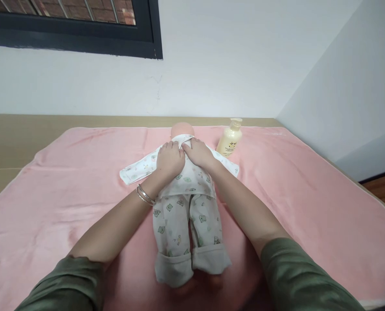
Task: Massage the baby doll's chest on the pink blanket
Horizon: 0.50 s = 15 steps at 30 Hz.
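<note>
A baby doll (182, 129) in a white printed top (192, 179) and matching trousers (171, 220) lies on a pink blanket, its head at the far end and its trouser cuffs turned up. My left hand (171, 159) rests on the left of the doll's upper torso, fingers laid out on the cloth. On the right of the torso lies my right hand (199, 152), its thumb near my left hand, fingers flat. Both sleeves of the top stretch out sideways. Neither hand grips anything.
A pale yellow pump bottle (229, 139) stands beyond the doll's right-hand sleeve. The pink blanket (296, 190) spreads over a wooden surface (11, 138). Behind are a white wall (212, 60) and a dark-framed window (82, 39).
</note>
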{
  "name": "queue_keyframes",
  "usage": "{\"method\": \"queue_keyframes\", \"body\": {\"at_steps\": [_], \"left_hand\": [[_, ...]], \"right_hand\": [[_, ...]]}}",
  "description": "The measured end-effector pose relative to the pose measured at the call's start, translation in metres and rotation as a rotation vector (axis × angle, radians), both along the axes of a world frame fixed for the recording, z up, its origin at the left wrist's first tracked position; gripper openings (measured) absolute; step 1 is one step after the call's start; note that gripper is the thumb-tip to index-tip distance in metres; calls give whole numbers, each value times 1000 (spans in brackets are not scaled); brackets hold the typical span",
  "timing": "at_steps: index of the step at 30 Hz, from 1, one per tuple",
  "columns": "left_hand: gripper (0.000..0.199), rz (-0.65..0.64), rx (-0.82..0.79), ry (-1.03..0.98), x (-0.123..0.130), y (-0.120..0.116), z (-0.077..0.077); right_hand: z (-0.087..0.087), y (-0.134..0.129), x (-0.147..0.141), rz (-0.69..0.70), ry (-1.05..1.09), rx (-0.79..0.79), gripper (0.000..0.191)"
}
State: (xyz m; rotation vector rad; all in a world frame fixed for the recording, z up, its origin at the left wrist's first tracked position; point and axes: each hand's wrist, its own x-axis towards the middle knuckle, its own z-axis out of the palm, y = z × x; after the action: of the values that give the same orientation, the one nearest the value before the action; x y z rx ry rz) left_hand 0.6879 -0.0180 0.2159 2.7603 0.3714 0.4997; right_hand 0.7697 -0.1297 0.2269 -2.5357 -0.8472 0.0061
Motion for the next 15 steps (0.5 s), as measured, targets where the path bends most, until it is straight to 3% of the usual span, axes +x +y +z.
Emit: {"method": "queue_keyframes", "body": {"at_steps": [3, 10, 15], "left_hand": [[42, -45, 0, -45, -2, -3, 0], [48, -71, -93, -17, 9, 17, -3], [49, -58, 19, 10, 4, 10, -1]], "right_hand": [[2, -1, 1, 17, -1, -25, 61], [1, 0, -5, 80, -100, -96, 63], [2, -2, 2, 62, -44, -93, 60]]}}
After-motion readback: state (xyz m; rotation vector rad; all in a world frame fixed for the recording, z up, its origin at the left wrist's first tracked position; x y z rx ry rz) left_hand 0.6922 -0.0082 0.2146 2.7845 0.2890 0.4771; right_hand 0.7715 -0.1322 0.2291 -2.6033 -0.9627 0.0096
